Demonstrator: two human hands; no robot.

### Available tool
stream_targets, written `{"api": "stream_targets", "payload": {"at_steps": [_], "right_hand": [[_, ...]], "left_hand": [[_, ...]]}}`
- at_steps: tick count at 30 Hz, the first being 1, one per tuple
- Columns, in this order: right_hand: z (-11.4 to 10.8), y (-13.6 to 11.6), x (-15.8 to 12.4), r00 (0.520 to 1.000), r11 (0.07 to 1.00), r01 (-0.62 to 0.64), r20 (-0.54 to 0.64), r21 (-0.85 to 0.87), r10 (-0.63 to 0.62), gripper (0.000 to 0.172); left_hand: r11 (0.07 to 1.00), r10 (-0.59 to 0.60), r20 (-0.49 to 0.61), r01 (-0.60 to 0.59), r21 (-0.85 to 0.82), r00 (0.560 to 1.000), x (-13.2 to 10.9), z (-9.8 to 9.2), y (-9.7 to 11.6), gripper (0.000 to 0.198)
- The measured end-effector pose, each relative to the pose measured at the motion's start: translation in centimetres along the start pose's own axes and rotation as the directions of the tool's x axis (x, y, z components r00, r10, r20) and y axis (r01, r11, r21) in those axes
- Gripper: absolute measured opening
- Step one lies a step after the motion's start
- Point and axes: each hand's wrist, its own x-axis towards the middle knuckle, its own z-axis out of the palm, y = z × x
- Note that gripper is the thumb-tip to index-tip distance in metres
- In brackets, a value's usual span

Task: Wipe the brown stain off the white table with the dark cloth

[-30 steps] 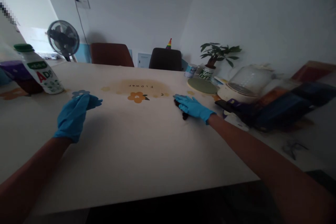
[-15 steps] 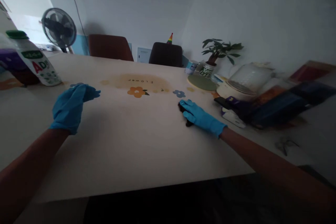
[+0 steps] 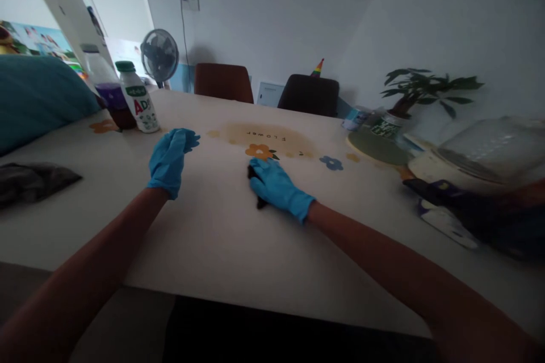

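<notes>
Black cloth (image 3: 261, 202) lies under the blue-gloved fingers of the right hand (image 3: 279, 188), on the pale worktop (image 3: 213, 249); it shows past them on their left and near sides. These fingers are together over the cloth and have hold of it, though how far they curl beneath I cannot tell. What shows of it is dark and soft, with an uneven outline and a rounded near end; the hand hides the rest. Just beyond the fingertips is a printed orange flower (image 3: 255, 151). Well to their left is the gloved left hand (image 3: 167, 163), nothing visible in its bent fingers; how far open they are I cannot tell.
</notes>
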Motion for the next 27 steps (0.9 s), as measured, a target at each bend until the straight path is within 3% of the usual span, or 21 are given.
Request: {"api": "stream_targets", "payload": {"at_steps": [6, 9, 12, 15, 18, 24, 27], "right_hand": [[0.6, -9.2, 9.3, 1.0, 1.0, -0.005, -0.027, -0.03, 0.004, 0.044], [0.8, -11.0, 11.7, 0.998, 0.999, -0.035, -0.046, -0.04, 0.033, 0.038], [0.6, -10.5, 11.9, 0.999, 1.0, 0.002, -0.039, -0.022, -0.003, 0.036], [0.0, -7.7, 9.9, 0.998, 0.999, 0.041, -0.039, 0.005, -0.041, 0.032], [-0.8, -2.9, 6.4, 0.999, 1.0, 0.02, -0.046, 0.022, -0.019, 0.036], [-2.2, 8.3, -2.7, 0.991, 0.995, -0.087, -0.1, 0.057, 0.093, 0.059], [-2.3, 12.7, -7.5, 0.983, 0.985, -0.152, -0.093, 0.079, 0.159, 0.072]], "left_hand": [[1.0, -0.013, -0.005, 0.013, -0.01, 1.0, 0.4, -0.7, -0.7, 0.04], [0.999, -0.031, 0.004, 0.031, -0.007, 1.0, 0.5, -0.8, -1.0, 0.039], [0.997, -0.083, -0.019, 0.083, -0.012, 0.996, 0.6, -0.8, -1.0, 0.032], [0.992, -0.127, -0.041, 0.127, -0.016, 0.991, 0.8, -0.8, -1.1, 0.027], [0.99, -0.141, -0.028, 0.141, -0.018, 0.99, 1.0, -0.8, -1.4, 0.028], [0.991, -0.132, -0.032, 0.132, -0.001, 0.991, 1.1, -0.8, -1.5, 0.032], [0.99, -0.138, -0.059, 0.138, -0.001, 0.989, 1.3, -1.0, -1.3, 0.029]]}}
